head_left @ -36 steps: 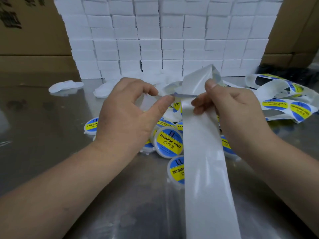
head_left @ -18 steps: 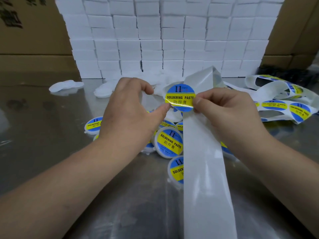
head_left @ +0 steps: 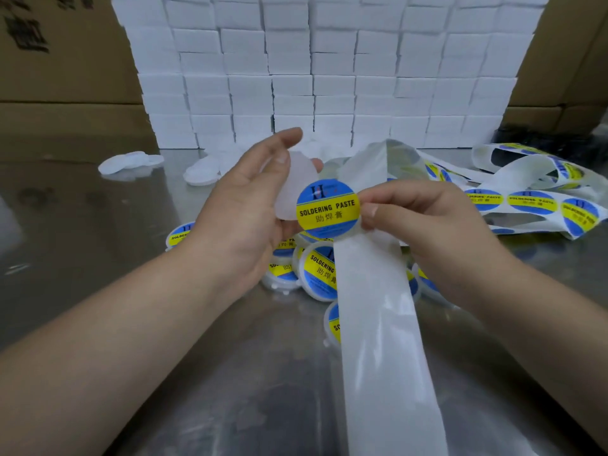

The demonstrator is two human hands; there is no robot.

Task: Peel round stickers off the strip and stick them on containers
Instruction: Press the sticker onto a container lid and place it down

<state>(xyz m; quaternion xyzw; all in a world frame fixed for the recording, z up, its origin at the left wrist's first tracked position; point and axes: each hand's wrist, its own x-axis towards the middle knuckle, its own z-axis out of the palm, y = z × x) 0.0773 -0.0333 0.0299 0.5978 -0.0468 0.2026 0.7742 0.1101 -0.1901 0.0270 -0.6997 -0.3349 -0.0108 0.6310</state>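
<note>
My right hand [head_left: 424,232] pinches a round blue-and-yellow "Soldering Paste" sticker [head_left: 327,209] by its right edge, lifted off the white backing strip [head_left: 378,324] that runs down toward me. My left hand [head_left: 243,209] holds a plain white round container [head_left: 296,189] upright, just left of and behind the sticker, fingers curled round its edge. Below my hands lies a heap of labelled containers [head_left: 317,271]. The strip with more stickers [head_left: 533,202] coils at the right.
A wall of stacked white boxes [head_left: 329,70] stands behind, with brown cartons [head_left: 65,67] on both sides. Loose white lids or containers [head_left: 131,162] lie at the back left on the shiny metal table [head_left: 98,258].
The sticker has come off the strip and turned to face me, moving lower. My left hand let go of the strip and now holds a white container raised beside the sticker.
</note>
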